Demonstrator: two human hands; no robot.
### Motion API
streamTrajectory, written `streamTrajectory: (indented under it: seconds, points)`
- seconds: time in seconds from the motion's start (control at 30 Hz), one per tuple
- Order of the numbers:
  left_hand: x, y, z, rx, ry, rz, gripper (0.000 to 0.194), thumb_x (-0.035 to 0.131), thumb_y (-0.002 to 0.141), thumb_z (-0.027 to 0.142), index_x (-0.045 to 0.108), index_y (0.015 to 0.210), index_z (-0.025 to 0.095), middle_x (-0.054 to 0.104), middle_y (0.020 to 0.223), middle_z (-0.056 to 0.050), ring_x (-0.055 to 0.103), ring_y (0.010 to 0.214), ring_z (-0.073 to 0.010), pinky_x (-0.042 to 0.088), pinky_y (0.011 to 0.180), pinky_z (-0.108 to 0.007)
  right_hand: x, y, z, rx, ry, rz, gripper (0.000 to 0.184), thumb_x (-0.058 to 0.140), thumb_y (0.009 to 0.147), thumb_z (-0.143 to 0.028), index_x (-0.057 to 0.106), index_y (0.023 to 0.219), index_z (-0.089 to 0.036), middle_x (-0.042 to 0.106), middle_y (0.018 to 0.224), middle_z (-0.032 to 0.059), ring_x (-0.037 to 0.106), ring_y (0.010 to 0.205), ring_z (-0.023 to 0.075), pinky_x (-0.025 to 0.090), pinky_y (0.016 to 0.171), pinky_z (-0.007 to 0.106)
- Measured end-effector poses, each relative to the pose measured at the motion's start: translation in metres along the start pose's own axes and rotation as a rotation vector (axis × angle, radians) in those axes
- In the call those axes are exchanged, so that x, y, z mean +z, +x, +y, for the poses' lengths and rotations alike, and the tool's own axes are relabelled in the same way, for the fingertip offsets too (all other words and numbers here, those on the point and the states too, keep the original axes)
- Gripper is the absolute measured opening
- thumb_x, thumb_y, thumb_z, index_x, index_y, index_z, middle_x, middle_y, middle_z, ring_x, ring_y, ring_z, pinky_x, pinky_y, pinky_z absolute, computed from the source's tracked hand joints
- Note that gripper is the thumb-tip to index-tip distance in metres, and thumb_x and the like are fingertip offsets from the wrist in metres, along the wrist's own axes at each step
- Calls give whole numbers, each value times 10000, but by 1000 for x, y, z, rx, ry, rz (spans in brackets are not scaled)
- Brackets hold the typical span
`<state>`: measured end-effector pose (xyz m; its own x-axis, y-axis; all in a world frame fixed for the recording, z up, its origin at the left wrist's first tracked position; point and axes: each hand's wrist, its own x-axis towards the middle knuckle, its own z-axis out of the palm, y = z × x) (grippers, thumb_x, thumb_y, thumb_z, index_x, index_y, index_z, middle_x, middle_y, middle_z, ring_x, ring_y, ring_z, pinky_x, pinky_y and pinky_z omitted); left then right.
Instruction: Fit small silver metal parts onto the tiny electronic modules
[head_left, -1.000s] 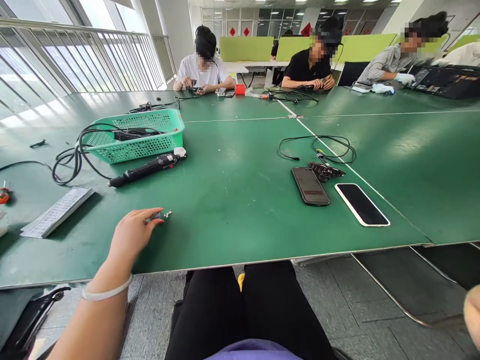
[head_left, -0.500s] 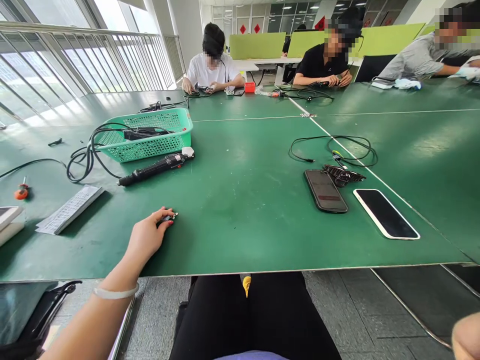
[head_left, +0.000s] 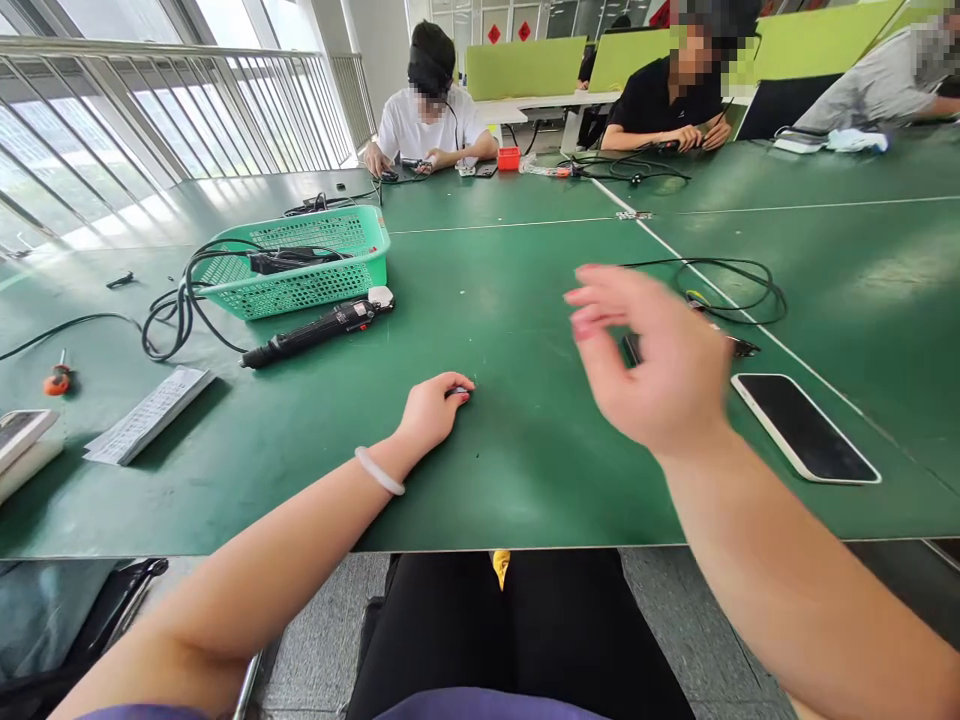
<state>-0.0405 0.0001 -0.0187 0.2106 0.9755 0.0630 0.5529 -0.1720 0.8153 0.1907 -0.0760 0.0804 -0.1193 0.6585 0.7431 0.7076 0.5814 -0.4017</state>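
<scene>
My left hand rests low over the middle of the green table. Its fingers are closed on a small dark-and-silver piece, mostly covered, whose kind I cannot make out. Above the table to the right, my right hand is raised with fingers apart and nothing in them. It hides most of a dark phone and part of the cable beyond. Just right of that wrist lies a white-edged phone.
At the left, a black electric screwdriver lies before a green basket holding cables. Folded paper and an orange-handled screwdriver lie nearer the left edge. Several people sit across the table.
My left hand has slid right across the table with the small piece. My right hand has come into view from the right and now hangs over the dark phone. The view has shifted slightly.
</scene>
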Motion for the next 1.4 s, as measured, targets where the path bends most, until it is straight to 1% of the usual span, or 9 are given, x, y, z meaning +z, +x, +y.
streamTrajectory:
  seconds: [0.13, 0.27, 0.37, 0.47, 0.6, 0.73, 0.97, 1.17, 1.4]
  points:
    - [23, 21, 11, -50, -266, -3, 136, 601, 782, 112, 686, 867, 177, 736, 949, -69, 673, 895, -175, 488, 914, -347, 62, 15, 35, 194, 98, -192, 294, 525, 867, -201, 660, 1127, -176, 723, 1006, 74, 674, 812, 172, 551, 808, 341]
    - [22, 27, 16, -177, -646, 18, 98, 612, 794, 117, 653, 875, 153, 726, 973, -66, 670, 838, -125, 510, 847, -304, 98, 12, 60, 391, 247, -321, 222, 533, 846, -184, 716, 972, -186, 739, 919, 66, 681, 830, 174, 538, 798, 340]
    - [14, 29, 15, -242, -818, -12, 104, 635, 794, 117, 644, 895, 137, 721, 937, -55, 675, 802, -106, 520, 826, -284, 115, 2, 61, 410, 283, -271, 196, 581, 827, -220, 719, 962, -185, 721, 857, 53, 641, 744, 154, 518, 741, 319]
    - [9, 32, 13, -284, -889, -35, 124, 609, 829, 115, 642, 948, 127, 717, 848, -39, 672, 747, -85, 520, 866, -284, 127, -7, 55, 318, 288, -352, 205, 622, 809, -240, 711, 993, -216, 692, 839, 26, 576, 649, 127, 494, 689, 300]
    - [9, 33, 13, -295, -939, -73, 153, 563, 865, 115, 636, 999, 128, 716, 841, -39, 676, 766, -84, 518, 903, -289, 135, -11, 51, 300, 272, -327, 205, 617, 812, -217, 692, 1003, -218, 687, 866, 25, 563, 667, 129, 474, 675, 292]
    - [13, 29, 16, -290, -946, -99, 152, 567, 840, 52, 626, 961, 122, 709, 783, -29, 673, 758, -75, 511, 927, -290, 136, -11, 52, 377, 300, -249, 176, 614, 815, -233, 686, 975, -214, 680, 824, 14, 554, 633, 123, 462, 642, 283]
    - [13, 28, 14, -225, -924, -97, 169, 673, 778, 91, 604, 923, 142, 705, 782, -15, 671, 766, -89, 506, 921, -307, 133, -10, 47, 471, 305, -174, 93, 662, 780, -250, 709, 854, -218, 697, 845, 16, 543, 615, 119, 471, 649, 295]
    - [15, 30, 12, -128, -928, -112, 205, 737, 710, 129, 594, 856, 149, 680, 819, 1, 645, 775, -85, 508, 872, -298, 134, -10, 49, 494, 374, -207, 165, 667, 776, -245, 736, 924, -227, 698, 869, 23, 568, 668, 131, 488, 679, 303]
    - [16, 31, 11, -160, -936, -160, 240, 759, 671, 132, 606, 857, 141, 683, 745, 5, 622, 680, -57, 504, 777, -241, 136, -10, 53, 592, 414, -205, 146, 728, 706, -277, 732, 827, -196, 724, 802, 28, 579, 624, 136, 495, 665, 323]
